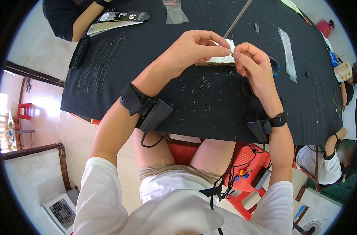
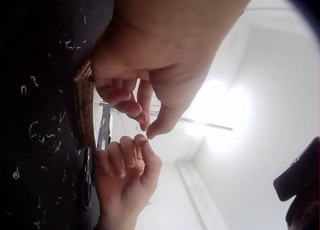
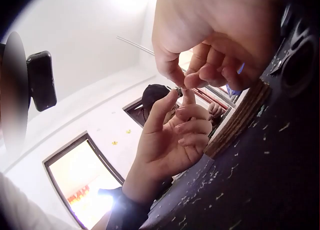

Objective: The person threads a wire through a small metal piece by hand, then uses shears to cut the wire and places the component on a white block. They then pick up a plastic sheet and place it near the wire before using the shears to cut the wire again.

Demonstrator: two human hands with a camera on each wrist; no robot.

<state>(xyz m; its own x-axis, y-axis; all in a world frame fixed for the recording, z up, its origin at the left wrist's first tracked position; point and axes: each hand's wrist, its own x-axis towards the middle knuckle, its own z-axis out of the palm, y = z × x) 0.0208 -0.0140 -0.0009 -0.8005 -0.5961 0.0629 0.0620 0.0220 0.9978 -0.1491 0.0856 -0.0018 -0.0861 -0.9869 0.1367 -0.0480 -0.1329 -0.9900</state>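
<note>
Above the black table, both hands meet with their fingertips almost touching. My left hand (image 1: pixel 186 51) pinches a tiny thin piece (image 2: pixel 146 139) between thumb and forefinger. On its other side, the thumb and forefinger of my right hand (image 1: pixel 257 66) pinch the same piece. It is mostly hidden by the fingertips, and I cannot tell what kind of thing it is. Behind and below the hands lies a block with a white top and a brown layered edge (image 3: pixel 240 121). A slim metal rod (image 1: pixel 238 17) slants up from beside the block.
Short thread-like clippings (image 1: pixel 204 88) are scattered over the black cloth (image 1: pixel 178 105). Looped thin lines (image 1: pixel 102 64) lie at left, near a black printed packet (image 1: pixel 125 16). Clear plastic sleeves (image 1: pixel 288 55) lie at right. Dark-handled scissors (image 3: pixel 297 55) lie close to my right hand.
</note>
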